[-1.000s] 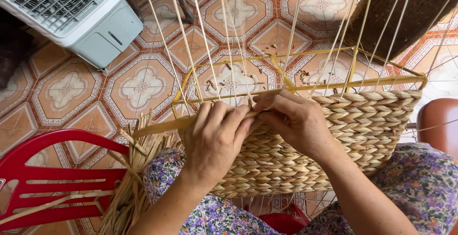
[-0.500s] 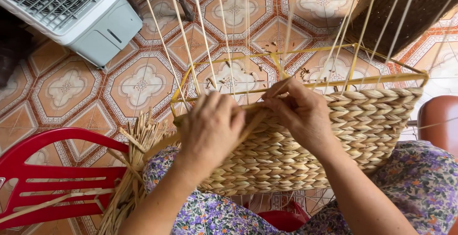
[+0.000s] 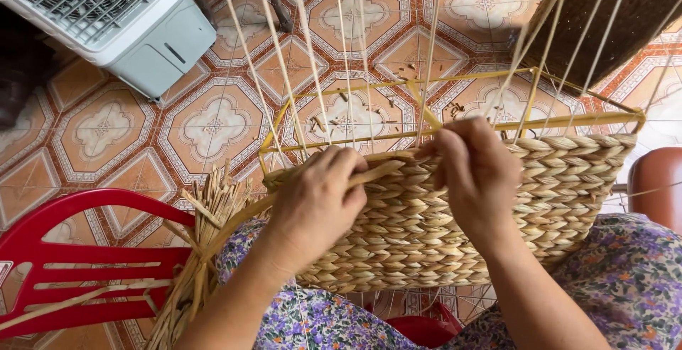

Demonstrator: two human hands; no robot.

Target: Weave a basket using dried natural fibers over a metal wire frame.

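- Both hands have crept along the top row since a second ago on my head view: my left hand (image 3: 316,204) has drawn back toward the near-left corner of the woven basket (image 3: 455,229), and my right hand (image 3: 477,172) has lifted to the rim, fingers curled over it instead of lying flat
- Left fingers are clamped together on a flat straw strand (image 3: 369,175) that runs across the top row toward the right hand; the right fingers pinch together at the rim, though I cannot tell what exactly they squeeze
- Basket rests tilted on my lap, against the floral dress (image 3: 625,279), its yellow wire frame (image 3: 568,119) bare above the finished rows, thin upright stakes (image 3: 312,59) rising out of frame
- Risk, as I judge it: pulled too hard, the strand could split or drag a stake askew; held slack, the row would sit loose; the basket could also roll off the lap
- Loose straw bundle (image 3: 202,250) lies beside the red plastic chair (image 3: 78,265) at my left
- Patterned floor tiles (image 3: 213,123) carry straw offcuts under the frame; a white fan unit (image 3: 121,23) stands far left, a dark woven basket (image 3: 604,16) far right
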